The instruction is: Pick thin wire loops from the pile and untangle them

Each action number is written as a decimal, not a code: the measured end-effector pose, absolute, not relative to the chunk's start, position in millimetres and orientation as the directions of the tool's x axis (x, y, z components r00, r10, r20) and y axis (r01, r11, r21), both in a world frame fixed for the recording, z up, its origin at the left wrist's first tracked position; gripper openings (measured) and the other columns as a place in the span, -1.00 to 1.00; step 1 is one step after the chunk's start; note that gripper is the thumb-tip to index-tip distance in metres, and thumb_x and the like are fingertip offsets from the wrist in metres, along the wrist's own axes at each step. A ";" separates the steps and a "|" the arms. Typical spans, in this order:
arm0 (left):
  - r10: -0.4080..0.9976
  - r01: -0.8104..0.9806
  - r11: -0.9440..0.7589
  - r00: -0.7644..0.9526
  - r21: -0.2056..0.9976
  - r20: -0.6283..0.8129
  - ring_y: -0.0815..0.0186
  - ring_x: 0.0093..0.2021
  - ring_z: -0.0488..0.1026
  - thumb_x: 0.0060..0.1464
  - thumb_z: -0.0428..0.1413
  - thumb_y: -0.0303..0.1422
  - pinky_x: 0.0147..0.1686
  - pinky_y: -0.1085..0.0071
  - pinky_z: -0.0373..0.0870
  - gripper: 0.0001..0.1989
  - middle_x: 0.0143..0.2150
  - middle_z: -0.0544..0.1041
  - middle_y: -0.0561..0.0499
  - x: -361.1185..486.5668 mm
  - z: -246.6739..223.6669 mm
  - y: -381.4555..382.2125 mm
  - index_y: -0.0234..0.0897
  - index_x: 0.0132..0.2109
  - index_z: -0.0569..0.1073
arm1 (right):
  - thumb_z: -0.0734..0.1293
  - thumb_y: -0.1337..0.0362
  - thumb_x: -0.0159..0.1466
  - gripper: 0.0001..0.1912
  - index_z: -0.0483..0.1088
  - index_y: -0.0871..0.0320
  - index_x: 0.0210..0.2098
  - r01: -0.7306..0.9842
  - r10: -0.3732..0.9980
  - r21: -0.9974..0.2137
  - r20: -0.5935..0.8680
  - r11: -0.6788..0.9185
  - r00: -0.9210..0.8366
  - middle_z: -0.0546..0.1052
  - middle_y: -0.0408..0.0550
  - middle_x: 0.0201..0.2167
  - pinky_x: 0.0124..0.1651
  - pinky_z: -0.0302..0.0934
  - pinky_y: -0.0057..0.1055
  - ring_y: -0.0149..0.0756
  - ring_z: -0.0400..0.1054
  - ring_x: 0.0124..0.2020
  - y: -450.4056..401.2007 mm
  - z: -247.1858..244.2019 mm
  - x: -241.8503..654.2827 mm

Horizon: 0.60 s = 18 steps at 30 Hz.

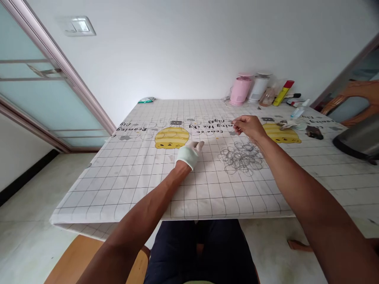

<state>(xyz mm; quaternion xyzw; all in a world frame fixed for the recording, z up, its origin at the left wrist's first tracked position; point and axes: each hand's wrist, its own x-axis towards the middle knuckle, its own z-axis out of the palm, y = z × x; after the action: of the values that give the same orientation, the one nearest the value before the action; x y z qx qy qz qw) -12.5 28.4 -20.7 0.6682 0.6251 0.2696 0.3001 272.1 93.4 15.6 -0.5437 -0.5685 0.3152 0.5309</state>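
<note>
My left hand (191,153), in a white glove, rests low over the tablecloth just right of a yellow striped cartoon print. Its fingers are drawn together, and whatever may be between them is too small to see. My bare right hand (248,127) is raised beyond the wire pile, thumb and fingertips pinched; I cannot make out what they hold. Below it lies a tangled pile of thin grey wire rings (241,157). Faint looped outlines (145,134) run across the cloth at the far left, and I cannot tell whether they are loose rings or print.
A checked tablecloth (118,193) covers the table. Along the back stand a pink device (240,90), a white one (259,88) and a yellow can with a red cap (283,93). A clear bottle (299,109) and a metal kettle (359,138) are at the right. A green packet (146,100) lies far left.
</note>
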 end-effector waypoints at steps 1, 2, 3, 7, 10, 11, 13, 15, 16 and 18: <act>0.996 0.691 -0.066 0.093 0.720 0.002 0.15 -0.09 0.57 0.39 -0.05 0.03 -0.07 0.35 0.38 -0.53 -0.13 0.70 -0.04 -11.5 -22.2 28.3 -0.14 -0.11 0.64 | 0.56 0.30 0.21 -0.83 0.56 0.25 -0.42 0.287 0.960 -0.940 0.235 0.184 0.154 0.53 -0.06 -0.54 -0.60 0.23 -0.53 -0.44 0.35 -0.58 102.8 12.2 274.2; 0.994 0.692 -0.088 0.110 0.717 0.017 0.14 -0.10 0.58 0.39 -0.06 0.03 -0.08 0.34 0.38 -0.52 -0.14 0.70 -0.05 -11.2 -23.5 28.5 -0.15 -0.11 0.64 | 0.56 0.32 0.21 -0.84 0.56 0.26 -0.41 0.286 0.967 -0.945 0.205 0.156 0.150 0.53 -0.06 -0.53 -0.59 0.24 -0.54 -0.43 0.36 -0.57 111.9 7.9 275.8; 0.993 0.699 -0.103 0.119 0.708 0.027 0.14 -0.11 0.58 0.39 -0.07 0.03 -0.09 0.34 0.38 -0.51 -0.15 0.70 -0.05 -11.5 -24.5 28.8 -0.15 -0.12 0.64 | 0.57 0.32 0.20 -0.84 0.56 0.25 -0.41 0.285 0.975 -0.950 0.169 0.123 0.142 0.55 -0.05 -0.51 -0.57 0.26 -0.54 -0.43 0.37 -0.55 120.7 3.1 276.9; 0.994 0.728 -0.100 0.105 0.678 0.034 0.13 -0.12 0.58 0.40 -0.09 0.04 -0.09 0.33 0.40 -0.49 -0.18 0.70 -0.05 -14.1 -25.3 29.9 -0.14 -0.09 0.66 | 0.60 0.32 0.17 -0.80 0.53 0.24 -0.43 0.320 0.990 -0.947 0.067 0.023 0.127 0.59 -0.02 -0.44 -0.51 0.30 -0.55 -0.44 0.39 -0.51 150.7 -14.9 278.6; 0.994 0.740 -0.095 0.106 0.666 0.024 0.11 -0.09 0.59 0.40 -0.08 0.03 -0.05 0.32 0.42 -0.49 -0.14 0.71 -0.07 -13.8 -23.1 28.3 -0.13 -0.03 0.67 | 0.58 0.34 0.18 -0.82 0.53 0.25 -0.43 0.358 0.990 -0.934 0.040 -0.011 0.134 0.58 -0.02 -0.43 -0.52 0.28 -0.56 -0.45 0.37 -0.51 167.6 -22.7 277.9; 0.994 0.742 -0.092 0.105 0.664 0.021 0.09 -0.07 0.59 0.40 -0.07 0.04 -0.04 0.32 0.43 -0.49 -0.13 0.71 -0.09 -13.3 -22.2 27.4 -0.13 -0.01 0.67 | 0.57 0.34 0.19 -0.83 0.53 0.25 -0.42 0.375 0.990 -0.927 0.033 -0.020 0.135 0.58 -0.02 -0.43 -0.52 0.27 -0.56 -0.45 0.36 -0.50 172.2 -24.5 277.5; 0.995 0.742 -0.086 0.098 0.665 0.018 0.08 -0.05 0.59 0.40 -0.07 0.04 -0.02 0.30 0.44 -0.47 -0.09 0.71 -0.12 -11.9 -20.2 25.3 -0.14 0.02 0.68 | 0.55 0.37 0.22 -0.87 0.55 0.25 -0.40 0.414 0.991 -0.910 0.023 -0.034 0.133 0.57 -0.02 -0.44 -0.52 0.24 -0.58 -0.45 0.36 -0.49 180.3 -27.4 277.2; 0.995 0.739 -0.082 0.094 0.669 0.018 0.07 -0.01 0.59 0.40 -0.06 0.04 0.01 0.30 0.44 -0.47 -0.05 0.71 -0.14 -10.7 -18.1 23.3 -0.16 0.05 0.68 | 0.52 0.38 0.24 -0.90 0.56 0.25 -0.39 0.459 0.991 -0.887 0.015 -0.046 0.129 0.56 -0.03 -0.46 -0.52 0.21 -0.58 -0.44 0.35 -0.48 187.1 -30.5 277.5; 0.996 0.737 -0.079 0.091 0.671 0.017 0.06 0.01 0.59 0.40 -0.06 0.04 0.03 0.30 0.44 -0.47 -0.03 0.71 -0.14 -10.2 -17.0 22.5 -0.16 0.06 0.68 | 0.52 0.39 0.24 -0.91 0.56 0.25 -0.39 0.483 0.991 -0.874 0.012 -0.053 0.130 0.55 -0.04 -0.47 -0.52 0.21 -0.58 -0.44 0.35 -0.48 190.2 -32.1 277.8; 0.996 0.736 -0.071 0.086 0.673 0.010 0.06 0.03 0.59 0.40 -0.06 0.03 0.04 0.30 0.44 -0.47 0.00 0.71 -0.14 -9.5 -15.2 21.4 -0.15 0.07 0.68 | 0.52 0.38 0.24 -0.90 0.56 0.25 -0.39 0.537 0.990 -0.841 0.007 -0.069 0.138 0.53 -0.06 -0.50 -0.51 0.21 -0.57 -0.43 0.34 -0.50 196.3 -35.5 278.5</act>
<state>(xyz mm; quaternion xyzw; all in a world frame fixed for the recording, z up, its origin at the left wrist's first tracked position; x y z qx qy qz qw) -9.5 21.4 -15.2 0.6886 0.6290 0.2473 0.2629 278.5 196.3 -35.5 -0.6610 -0.5777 0.3119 0.3633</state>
